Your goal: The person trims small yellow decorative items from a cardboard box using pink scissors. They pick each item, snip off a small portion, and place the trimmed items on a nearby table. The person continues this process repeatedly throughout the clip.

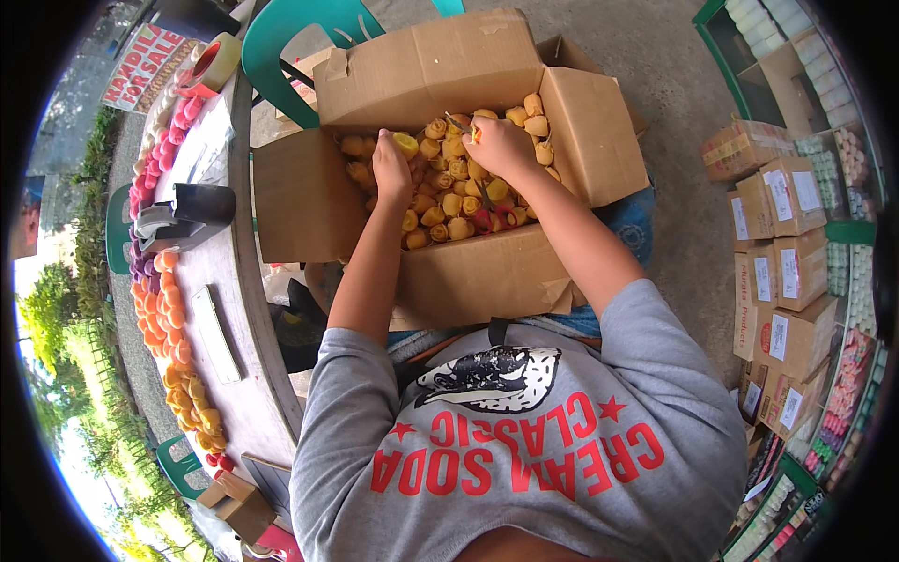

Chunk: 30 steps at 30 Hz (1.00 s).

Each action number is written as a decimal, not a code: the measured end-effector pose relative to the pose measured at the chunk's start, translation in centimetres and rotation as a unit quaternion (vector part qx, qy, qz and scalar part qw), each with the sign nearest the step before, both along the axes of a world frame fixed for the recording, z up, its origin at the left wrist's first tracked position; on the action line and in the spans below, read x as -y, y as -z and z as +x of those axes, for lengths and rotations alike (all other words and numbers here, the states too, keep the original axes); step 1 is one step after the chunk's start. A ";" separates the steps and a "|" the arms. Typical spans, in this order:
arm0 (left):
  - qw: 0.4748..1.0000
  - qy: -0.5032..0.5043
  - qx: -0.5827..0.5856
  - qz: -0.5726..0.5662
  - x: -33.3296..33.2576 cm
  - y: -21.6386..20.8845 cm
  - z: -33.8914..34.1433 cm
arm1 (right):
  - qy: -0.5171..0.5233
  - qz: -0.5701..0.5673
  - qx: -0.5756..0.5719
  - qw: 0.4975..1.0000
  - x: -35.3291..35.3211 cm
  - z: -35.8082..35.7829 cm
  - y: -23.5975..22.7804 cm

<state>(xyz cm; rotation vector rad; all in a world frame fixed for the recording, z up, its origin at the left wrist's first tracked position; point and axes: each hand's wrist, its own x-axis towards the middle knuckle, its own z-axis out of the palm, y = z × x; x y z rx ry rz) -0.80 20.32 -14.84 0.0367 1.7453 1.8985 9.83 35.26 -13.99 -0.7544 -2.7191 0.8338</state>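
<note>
In front of me stands an open cardboard box [478, 272] holding many rounded yellow-orange candles [459, 229] shaped like buds. My left hand [391, 170] is over the left part of the box, its fingers closed on a brighter yellow candle [405, 144]. Farther right and slightly higher, my right hand [503, 148] grips a small orange-handled tool [475, 136] with a thin dark tip pointing left. Its exact kind is partly hidden by the fingers. Scissors with red handles [492, 221] lie on the candles, nearer to me.
Along the left runs a white table [248, 403] with a tape dispenser [192, 214], a tape roll [213, 64] and rows of pink, orange and yellow candles [161, 309]. Green plastic chair [281, 66] stands behind the box. Stacked cartons [785, 272] and filled shelves line the right.
</note>
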 end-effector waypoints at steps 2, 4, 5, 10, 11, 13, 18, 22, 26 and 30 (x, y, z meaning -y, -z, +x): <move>0.985 -0.104 0.096 0.100 0.4 0.8 -1.3 | 0.017 -0.010 0.074 0.997 -0.6 -0.2 0.6; 0.936 -0.222 0.196 0.188 0.8 1.3 -2.6 | 0.014 -0.037 0.159 0.986 -1.8 -0.1 1.0; 0.933 -0.238 0.197 0.184 1.0 1.5 -3.2 | 0.024 -0.036 0.163 0.986 -1.8 0.1 1.3; 0.992 -0.125 0.013 -0.015 0.0 3.2 -1.8 | 0.040 -0.047 0.159 0.985 -1.9 -0.3 2.8; 0.990 -0.081 -0.059 -0.101 -0.7 2.5 -0.6 | 0.044 -0.041 0.144 0.988 -1.9 -0.3 3.0; 0.935 0.039 -0.223 -0.271 -0.8 1.7 0.0 | 0.038 -0.043 0.143 0.988 -2.0 -0.1 2.9; 0.739 0.231 -0.457 -0.438 -0.1 7.6 -1.6 | 0.004 -0.036 0.150 0.988 -1.8 0.1 2.8; 0.706 0.311 -0.444 -0.455 -0.8 4.6 -0.1 | -0.015 -0.022 0.129 0.991 -2.1 0.5 3.9; 0.702 0.267 -0.475 -0.459 -0.2 6.1 -0.9 | -0.036 -0.032 0.144 0.988 -1.7 0.5 2.9; 0.779 0.235 -0.408 -0.415 -0.3 5.7 -0.9 | -0.028 -0.028 0.124 0.991 -2.0 0.6 3.7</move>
